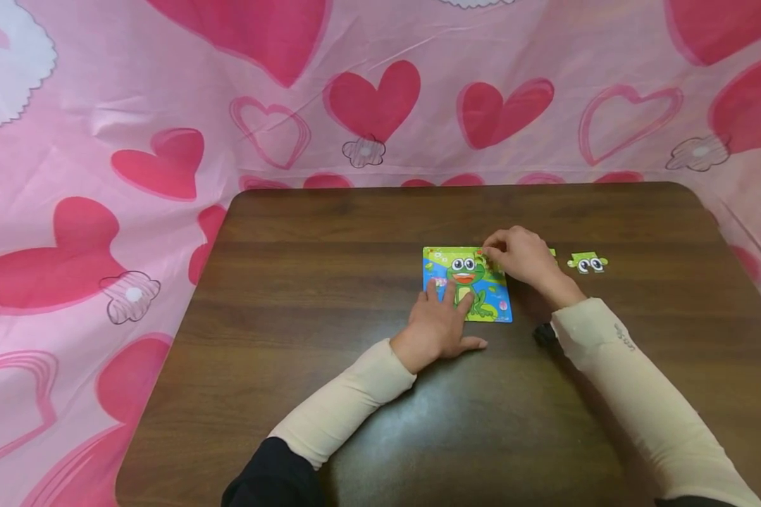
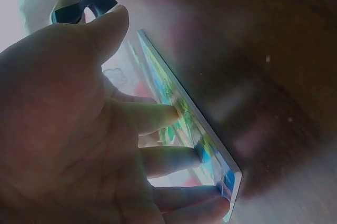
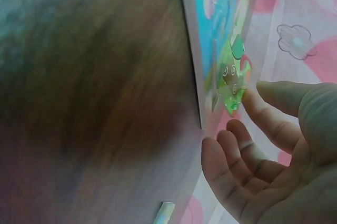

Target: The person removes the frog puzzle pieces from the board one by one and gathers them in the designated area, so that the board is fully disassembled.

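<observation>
Puzzle [image 1: 475, 287] lies toward the table [image 1: 279, 282]'s far edge, left hand [image 1: 439, 325] resting spread on its near-left corner, right hand [image 1: 525, 259] pinching a piece [image 3: 231, 84] at its far-right corner.

Shows a short line of dark lettering [image 1: 624, 338] on the right sleeve [image 1: 650, 408], near the cuff, too small to read; nowhere else bears legible text.
</observation>
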Demonstrator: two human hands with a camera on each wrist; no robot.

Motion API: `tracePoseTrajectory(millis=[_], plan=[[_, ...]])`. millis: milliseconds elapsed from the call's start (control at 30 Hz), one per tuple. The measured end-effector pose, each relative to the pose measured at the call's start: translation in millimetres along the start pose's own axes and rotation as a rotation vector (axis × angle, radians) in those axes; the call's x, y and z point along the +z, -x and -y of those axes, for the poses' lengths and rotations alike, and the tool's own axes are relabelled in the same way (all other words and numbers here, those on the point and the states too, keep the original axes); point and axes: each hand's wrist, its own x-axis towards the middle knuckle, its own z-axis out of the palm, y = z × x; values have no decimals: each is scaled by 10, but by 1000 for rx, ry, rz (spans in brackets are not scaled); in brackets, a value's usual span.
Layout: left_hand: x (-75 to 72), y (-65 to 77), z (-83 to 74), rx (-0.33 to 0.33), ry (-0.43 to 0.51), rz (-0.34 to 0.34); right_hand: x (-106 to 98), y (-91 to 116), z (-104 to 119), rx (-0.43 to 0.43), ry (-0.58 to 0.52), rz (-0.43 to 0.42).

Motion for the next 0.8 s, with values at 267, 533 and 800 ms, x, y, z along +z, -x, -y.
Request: tracePoseTrajectory(millis=[267,533,800], plan=[[-14,-13,-1,12,-19,-31,-10,14,-30,25,-56,47],[-37,-63,-5,16,-46,-47,-12,-8,-64,36,-116,77],[-51,-90,8,19,-19,-54,-49,-14,-129,117,-311,149]])
